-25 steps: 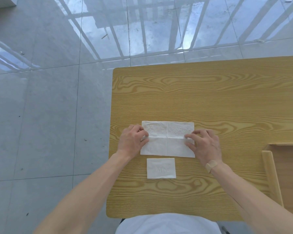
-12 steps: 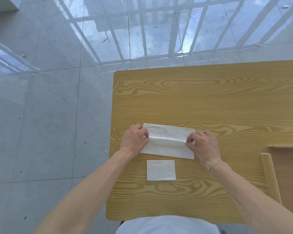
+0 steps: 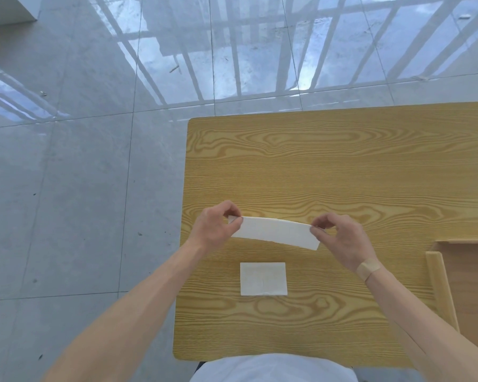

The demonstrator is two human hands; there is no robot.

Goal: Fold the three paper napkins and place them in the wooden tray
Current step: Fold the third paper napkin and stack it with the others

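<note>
A white paper napkin (image 3: 275, 232), folded into a long strip, hangs just above the wooden table (image 3: 329, 166). My left hand (image 3: 214, 226) pinches its left end and my right hand (image 3: 340, 238) pinches its right end. A smaller folded napkin (image 3: 263, 278) lies flat on the table nearer to me, below the held one. The wooden tray (image 3: 442, 288) sits at the right edge of the view, only partly visible. No third napkin shows.
The table's left edge runs down the middle of the view, with glossy grey floor tiles (image 3: 80, 175) beyond it. My white shirt (image 3: 273, 368) fills the bottom edge. A plaster is on my right wrist.
The wide napkin that lay flat under both hands has been folded in half lengthwise and lifted off the table. The small folded napkin has not moved.
</note>
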